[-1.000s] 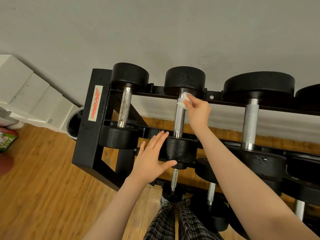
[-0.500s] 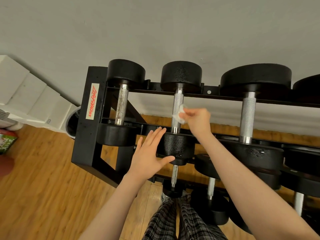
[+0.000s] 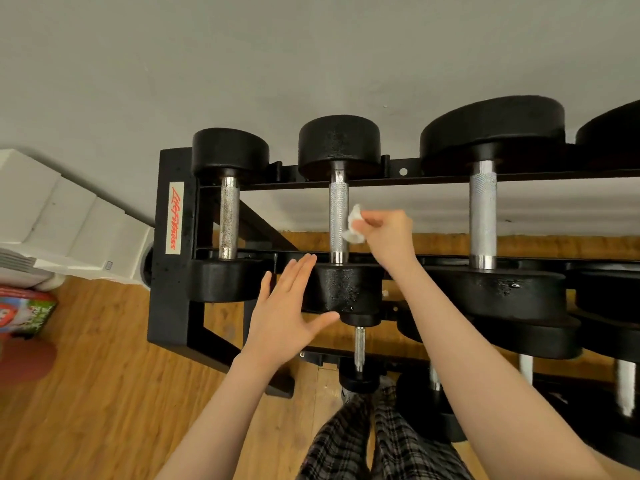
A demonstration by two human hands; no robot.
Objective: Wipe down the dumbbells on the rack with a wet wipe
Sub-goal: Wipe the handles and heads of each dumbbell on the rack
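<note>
Black dumbbells with steel handles lie across a black rack [image 3: 173, 271]. My right hand [image 3: 389, 237] pinches a crumpled white wet wipe [image 3: 355, 225] against the right side of the middle dumbbell's knurled handle [image 3: 338, 216]. My left hand [image 3: 289, 310] is flat with straight fingers, its palm beside the left face of that dumbbell's near head [image 3: 346, 289], thumb under its lower edge. A smaller dumbbell [image 3: 228, 216] lies to the left, a bigger one [image 3: 483, 216] to the right.
More dumbbells sit on lower rack tiers [image 3: 360, 351]. A grey wall rises behind the rack. White stepped furniture [image 3: 52, 220] and a colourful box [image 3: 24, 313] stand at the left on the wooden floor [image 3: 86, 393]. My plaid trouser legs [image 3: 363, 438] show below.
My right hand slid the wipe from the far end of the middle handle toward its near end. My left hand stayed by the near head.
</note>
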